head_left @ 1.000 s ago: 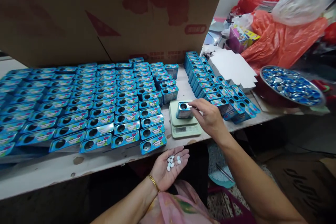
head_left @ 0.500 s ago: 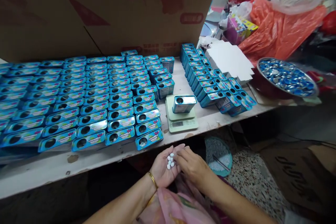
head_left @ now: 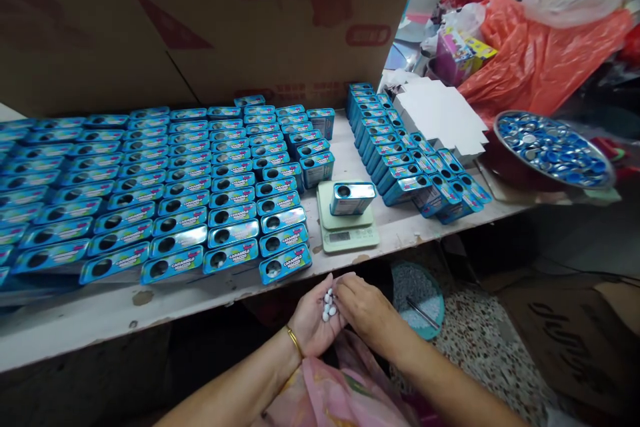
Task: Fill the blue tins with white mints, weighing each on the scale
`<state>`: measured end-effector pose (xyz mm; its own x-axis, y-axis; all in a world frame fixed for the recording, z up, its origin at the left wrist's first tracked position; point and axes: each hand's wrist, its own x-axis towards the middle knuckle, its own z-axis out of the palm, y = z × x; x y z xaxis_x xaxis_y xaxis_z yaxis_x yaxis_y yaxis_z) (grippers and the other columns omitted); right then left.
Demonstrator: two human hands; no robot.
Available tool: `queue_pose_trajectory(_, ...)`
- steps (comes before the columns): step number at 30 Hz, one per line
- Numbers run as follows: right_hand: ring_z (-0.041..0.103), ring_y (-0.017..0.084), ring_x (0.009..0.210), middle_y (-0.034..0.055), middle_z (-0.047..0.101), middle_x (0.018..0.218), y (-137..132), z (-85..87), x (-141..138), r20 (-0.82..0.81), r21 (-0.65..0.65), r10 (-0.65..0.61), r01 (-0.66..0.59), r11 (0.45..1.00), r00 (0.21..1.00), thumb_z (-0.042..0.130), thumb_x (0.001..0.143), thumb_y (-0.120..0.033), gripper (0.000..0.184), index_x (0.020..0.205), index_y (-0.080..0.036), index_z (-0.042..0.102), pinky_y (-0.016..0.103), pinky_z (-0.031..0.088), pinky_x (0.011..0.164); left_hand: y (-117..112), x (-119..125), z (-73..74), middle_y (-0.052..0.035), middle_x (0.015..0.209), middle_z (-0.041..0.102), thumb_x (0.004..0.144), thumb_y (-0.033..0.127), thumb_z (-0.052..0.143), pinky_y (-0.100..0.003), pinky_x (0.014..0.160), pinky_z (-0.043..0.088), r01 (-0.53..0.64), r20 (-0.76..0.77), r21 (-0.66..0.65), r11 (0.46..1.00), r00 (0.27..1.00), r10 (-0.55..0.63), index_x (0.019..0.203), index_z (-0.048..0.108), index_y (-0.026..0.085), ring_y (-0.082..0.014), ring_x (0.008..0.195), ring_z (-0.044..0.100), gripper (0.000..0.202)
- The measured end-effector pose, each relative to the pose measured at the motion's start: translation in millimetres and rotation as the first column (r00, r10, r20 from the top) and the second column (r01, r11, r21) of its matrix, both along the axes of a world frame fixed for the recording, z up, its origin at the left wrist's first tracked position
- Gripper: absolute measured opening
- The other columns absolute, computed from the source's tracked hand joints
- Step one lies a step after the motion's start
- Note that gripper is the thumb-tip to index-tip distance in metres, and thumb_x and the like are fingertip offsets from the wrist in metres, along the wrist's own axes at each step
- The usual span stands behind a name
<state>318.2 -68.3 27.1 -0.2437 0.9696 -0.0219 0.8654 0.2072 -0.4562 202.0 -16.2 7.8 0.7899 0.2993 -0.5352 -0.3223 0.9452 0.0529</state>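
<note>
My left hand [head_left: 313, 320] is cupped palm up below the table edge and holds several small white candies [head_left: 329, 305]. The fingertips of my right hand [head_left: 363, 307] reach into that palm and touch the candies. One blue tin [head_left: 352, 198] with a round hole on top stands on a small pale green scale [head_left: 346, 225] near the table's front edge. Many like blue tins [head_left: 190, 180] lie in rows across the table to the left, and another group of blue tins [head_left: 405, 160] lies to the right of the scale.
A big cardboard box [head_left: 200, 20] stands behind the tins. White folded cartons [head_left: 440, 117] lie at the back right. A metal bowl of blue round lids [head_left: 550, 147] sits at the right. Orange plastic bags [head_left: 540, 60] are piled behind. A teal basin [head_left: 417, 290] sits under the table.
My right hand left the tin on the scale and came down to my left palm. It now pinches at the candies, and my left hand has curled slightly.
</note>
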Motion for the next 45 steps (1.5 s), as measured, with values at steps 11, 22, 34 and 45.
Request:
queue_pose_trajectory(11,0.051,0.014,0.074,0.0050,0.053,0.079,94,82.0,64,-0.075,0.431,-0.160,0.177,0.885,0.984,0.043,0.082,-0.016,0.009,0.081,-0.015,0.053,0.026,0.041,0.068,3,-5,0.6,-0.0198,0.108,0.056,0.075,0.022,0.052,-0.033,0.091,0.038,0.000,-0.091,0.004,1.000,0.996,0.001,0.101,0.053,0.000,-0.0272,0.106,0.049,0.034)
queue_pose_trajectory(22,0.049,0.017,0.098,0.0072,0.055,0.100,66,55.1,48,-0.235,0.445,-0.120,0.216,0.869,0.965,0.040,0.084,-0.014,0.023,0.103,-0.019,0.052,0.032,0.041,0.085,7,-13,-5.4,-0.0168,0.103,0.059,0.077,0.025,0.048,-0.033,0.089,0.039,-0.019,-0.033,-0.024,1.000,0.999,0.018,0.102,0.053,0.002,-0.0239,0.099,0.054,0.034)
queue_pose_trajectory(34,0.046,0.019,0.090,0.0084,0.051,0.097,-10,-8.0,-17,-0.061,-0.008,-0.007,0.007,1.000,0.998,0.044,0.080,-0.013,0.019,0.098,-0.014,0.052,0.033,0.045,0.076,1,-10,-6.3,-0.0141,0.104,0.058,0.081,0.040,0.038,-0.036,0.087,0.036,0.018,0.075,-0.006,1.000,0.997,-0.018,0.111,0.050,0.008,-0.0232,0.100,0.052,0.046)
queue_pose_trajectory(45,0.049,0.017,0.090,0.0072,0.055,0.090,-6,0.8,-6,-0.127,0.050,0.065,-0.059,0.997,0.990,0.044,0.083,-0.016,0.014,0.092,-0.014,0.054,0.031,0.046,0.076,0,-7,-5.7,-0.0056,0.074,0.061,0.082,0.030,0.040,-0.026,0.071,0.042,0.038,0.055,-0.060,0.998,0.998,-0.034,0.089,0.057,0.009,-0.0127,0.069,0.058,0.028)
